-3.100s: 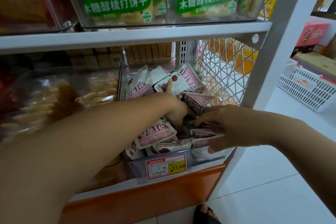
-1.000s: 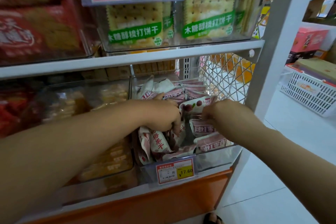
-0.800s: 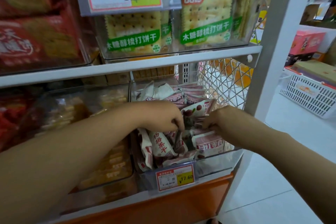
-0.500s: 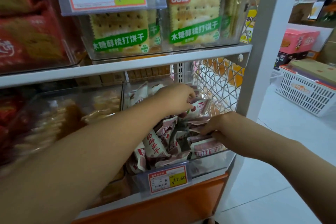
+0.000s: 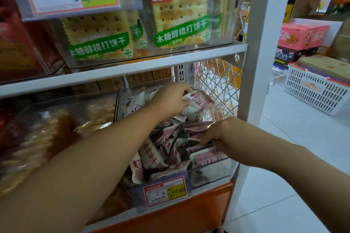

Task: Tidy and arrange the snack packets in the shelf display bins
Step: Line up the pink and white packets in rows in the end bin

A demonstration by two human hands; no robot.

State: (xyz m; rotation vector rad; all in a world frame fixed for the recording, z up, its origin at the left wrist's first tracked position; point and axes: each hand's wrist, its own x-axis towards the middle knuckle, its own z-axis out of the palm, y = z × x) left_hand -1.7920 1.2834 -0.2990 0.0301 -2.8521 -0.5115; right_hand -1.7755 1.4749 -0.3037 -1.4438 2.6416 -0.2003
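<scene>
A clear plastic bin (image 5: 212,175) on the lower shelf holds a loose heap of several pink-and-white snack packets (image 5: 151,155). My left hand (image 5: 170,98) reaches to the back of the bin and grips one pink-and-white packet (image 5: 197,102), lifted above the heap. My right hand (image 5: 217,134) lies at the bin's front right with its fingers curled round the edge of the flat packets (image 5: 206,155) stacked there.
A price tag (image 5: 166,191) reading 17.60 hangs on the bin front. A neighbouring clear bin (image 5: 47,128) of golden snacks stands to the left. Cracker packs (image 5: 181,13) fill the shelf above. A wire mesh panel (image 5: 217,85) closes the right side. A white basket (image 5: 318,91) sits on the floor.
My left hand rose from the middle of the heap to the back of the bin with a packet in it. My right hand stayed at the front right packets.
</scene>
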